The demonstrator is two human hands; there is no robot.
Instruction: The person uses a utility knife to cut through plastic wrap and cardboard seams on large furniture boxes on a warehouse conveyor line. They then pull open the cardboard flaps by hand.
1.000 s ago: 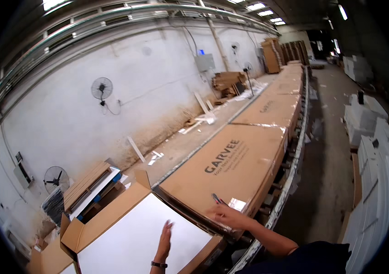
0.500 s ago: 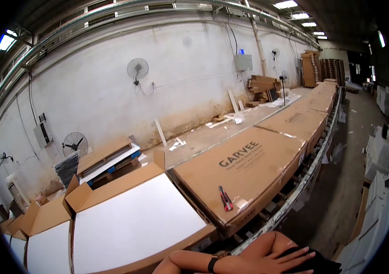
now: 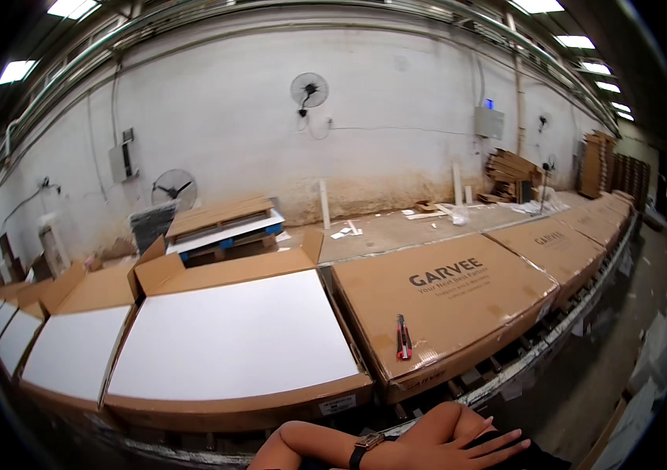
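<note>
My arms are crossed at the bottom edge. My left hand (image 3: 467, 453), a dark watch on its wrist, lies flat with fingers spread over the bend of my right arm and a black sleeve, holding no object. My right forearm passes beneath the left one, and my right hand is hidden. Nearest is a closed brown carton (image 3: 451, 301) with dark print, with a red-and-black utility knife (image 3: 403, 338) lying on its top. To its left stands an open carton (image 3: 232, 411), flaps folded back, with a flat white panel (image 3: 232, 337) filling it.
The cartons rest on a roller conveyor (image 3: 533, 374); several open ones continue left, closed ones right. Beyond are stacked boards on a pallet (image 3: 224, 219), a wall fan (image 3: 309, 91), and piled cardboard (image 3: 512, 168). White wrapped items (image 3: 647, 368) stand across the aisle at right.
The view has swung left, so the cartons and wall sit further right and more of the open cartons shows. My arms stay crossed, and the knife lies on the same carton.
</note>
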